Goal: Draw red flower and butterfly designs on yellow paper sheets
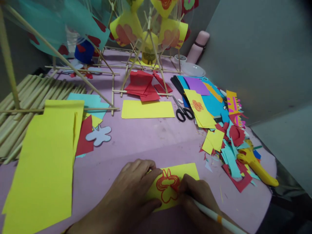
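Observation:
A yellow paper card [190, 170] lies near the front of the pink table, with an orange-red butterfly drawing [168, 186] on it. My left hand [134, 187] rests over the card's left part, fingers stretched and the thumb apart along the lower edge. In my right hand [197, 195] is a white marker [214, 216] with an orange band, its tip hidden behind my fingers at the drawing's right side. Further back lie a yellow paper strip [148, 110] and black-handled scissors [182, 112]. A pale butterfly cutout [99, 136] sits to the left.
Large yellow sheets [46, 162] and wooden sticks [31, 97] lie at left. Stick frames carrying paper-decorated wheels [148, 29] stand at the back. Paper scraps [231, 156] and a yellow glue gun [255, 162] are at right, near the table's edge. A pink bottle [198, 47] stands behind.

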The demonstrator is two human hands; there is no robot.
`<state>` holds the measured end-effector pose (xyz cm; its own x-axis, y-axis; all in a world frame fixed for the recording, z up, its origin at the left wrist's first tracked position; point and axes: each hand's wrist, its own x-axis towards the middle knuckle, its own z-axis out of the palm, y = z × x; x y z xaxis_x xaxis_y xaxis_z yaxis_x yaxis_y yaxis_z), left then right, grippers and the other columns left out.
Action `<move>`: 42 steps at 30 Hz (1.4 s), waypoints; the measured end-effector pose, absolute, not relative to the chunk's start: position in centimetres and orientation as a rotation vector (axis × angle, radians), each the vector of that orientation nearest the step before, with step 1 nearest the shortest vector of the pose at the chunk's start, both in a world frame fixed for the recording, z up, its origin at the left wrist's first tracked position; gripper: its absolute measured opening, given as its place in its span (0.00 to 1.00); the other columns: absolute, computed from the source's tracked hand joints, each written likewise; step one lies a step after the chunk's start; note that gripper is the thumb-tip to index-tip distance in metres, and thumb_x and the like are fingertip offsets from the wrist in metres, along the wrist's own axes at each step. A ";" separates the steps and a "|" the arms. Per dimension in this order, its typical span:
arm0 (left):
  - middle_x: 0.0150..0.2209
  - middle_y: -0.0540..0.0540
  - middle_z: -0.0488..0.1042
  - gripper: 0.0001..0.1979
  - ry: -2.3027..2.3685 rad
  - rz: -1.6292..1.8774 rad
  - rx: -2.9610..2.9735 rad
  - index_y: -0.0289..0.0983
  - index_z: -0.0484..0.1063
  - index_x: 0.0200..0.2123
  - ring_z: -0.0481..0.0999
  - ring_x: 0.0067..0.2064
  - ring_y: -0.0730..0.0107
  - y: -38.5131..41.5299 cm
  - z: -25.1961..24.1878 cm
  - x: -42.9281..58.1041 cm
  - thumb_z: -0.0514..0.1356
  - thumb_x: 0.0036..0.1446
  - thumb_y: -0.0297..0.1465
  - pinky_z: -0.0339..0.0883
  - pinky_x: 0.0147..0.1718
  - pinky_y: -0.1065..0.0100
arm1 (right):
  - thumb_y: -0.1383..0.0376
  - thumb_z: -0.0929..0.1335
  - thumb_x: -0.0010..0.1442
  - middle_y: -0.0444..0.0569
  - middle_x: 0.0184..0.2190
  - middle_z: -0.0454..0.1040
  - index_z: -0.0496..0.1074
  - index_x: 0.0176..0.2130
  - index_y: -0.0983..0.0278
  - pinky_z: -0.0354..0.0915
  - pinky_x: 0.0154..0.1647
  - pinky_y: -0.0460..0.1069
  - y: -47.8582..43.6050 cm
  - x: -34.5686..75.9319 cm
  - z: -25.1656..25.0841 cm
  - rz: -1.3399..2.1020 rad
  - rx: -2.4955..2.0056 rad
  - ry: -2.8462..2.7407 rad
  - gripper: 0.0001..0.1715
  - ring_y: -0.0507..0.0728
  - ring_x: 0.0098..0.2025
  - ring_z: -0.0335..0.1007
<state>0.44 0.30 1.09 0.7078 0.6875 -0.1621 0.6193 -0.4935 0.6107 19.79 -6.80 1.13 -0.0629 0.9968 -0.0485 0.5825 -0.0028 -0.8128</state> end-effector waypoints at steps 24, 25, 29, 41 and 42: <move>0.49 0.49 0.64 0.26 0.937 0.174 2.321 0.52 0.63 0.52 0.63 0.48 0.58 0.2 1.1 -0.4 0.66 0.50 0.32 0.58 0.45 0.58 | 0.64 0.61 0.44 0.35 0.15 0.53 0.58 0.22 0.60 0.43 0.20 0.45 -6.0 18.7 0.2 1.228 -1.586 -1.126 0.03 0.49 0.19 0.45; 0.49 0.50 0.64 0.25 0.937 0.159 2.316 0.52 0.63 0.52 0.63 0.48 0.58 0.1 1.2 -0.4 0.65 0.51 0.32 0.58 0.46 0.58 | 0.64 0.61 0.44 0.35 0.15 0.53 0.58 0.22 0.60 0.44 0.20 0.46 -6.1 18.6 0.1 1.212 -1.578 -1.144 0.03 0.49 0.19 0.45; 0.49 0.50 0.64 0.27 0.941 0.155 2.322 0.50 0.63 0.52 0.63 0.48 0.58 0.0 1.3 -0.4 0.66 0.49 0.31 0.57 0.46 0.58 | 0.64 0.60 0.45 0.35 0.14 0.52 0.59 0.23 0.60 0.43 0.20 0.46 -6.1 18.5 0.1 1.174 -1.610 -1.225 0.02 0.49 0.18 0.45; 0.48 0.47 0.65 0.29 0.928 0.256 2.393 0.47 0.63 0.51 0.64 0.46 0.57 0.0 0.6 -0.2 0.66 0.45 0.26 0.58 0.43 0.57 | 0.65 0.61 0.51 0.36 0.16 0.55 0.58 0.25 0.59 0.47 0.20 0.45 -6.8 19.6 0.0 1.197 -1.545 -1.333 0.05 0.50 0.19 0.48; 0.48 0.47 0.65 0.28 0.932 0.244 2.381 0.47 0.64 0.50 0.64 0.46 0.57 0.1 0.7 -0.1 0.65 0.45 0.25 0.58 0.43 0.57 | 0.65 0.61 0.52 0.36 0.17 0.56 0.58 0.25 0.59 0.47 0.20 0.44 -6.8 19.7 0.0 1.179 -1.555 -1.339 0.05 0.50 0.19 0.48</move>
